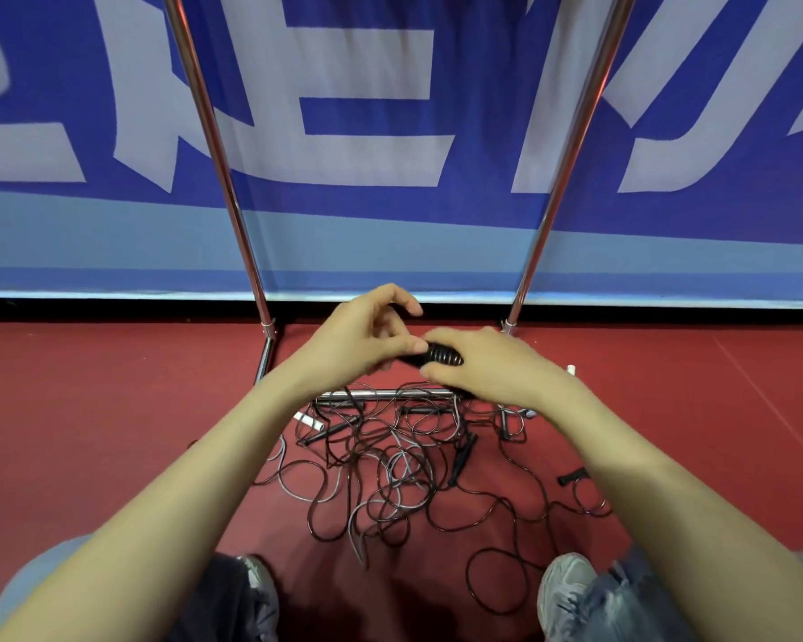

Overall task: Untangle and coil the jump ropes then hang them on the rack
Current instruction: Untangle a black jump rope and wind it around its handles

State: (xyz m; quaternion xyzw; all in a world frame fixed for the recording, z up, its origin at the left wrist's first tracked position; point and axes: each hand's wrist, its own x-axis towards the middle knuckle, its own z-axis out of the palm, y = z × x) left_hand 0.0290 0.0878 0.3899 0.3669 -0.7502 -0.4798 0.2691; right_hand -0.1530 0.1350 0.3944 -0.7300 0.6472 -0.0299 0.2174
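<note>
Right at the middle, both hands meet on a coil of black rope (pixel 440 355), held in the air above the floor. The right hand (pixel 487 368) grips the coil with fingers curled over its far side and the thumb along the near side. The left hand (pixel 367 333) is half closed, its thumb and curled fingers pinching the coil's left end; a dark bit of rope shows under its bent forefinger.

Below the hands a tangle of ropes (pixel 390 474) lies spread over the red floor (pixel 89 410), mostly black loops with a few grey ones mixed in. Black handles (pixel 462 456) lie within the tangle, another black handle (pixel 572 476) lies off to its right, and a white handle (pixel 310 421) lies at its far left edge.

The far loops lie across the low base bar of the rack (pixel 214 145), whose two shiny poles rise on either side of the hands. Behind it, along the far edge of the floor, stands a blue banner (pixel 390 215) with large pale letters. At the near edge, the person's grey shoes (pixel 563 590) flank the tangle.
</note>
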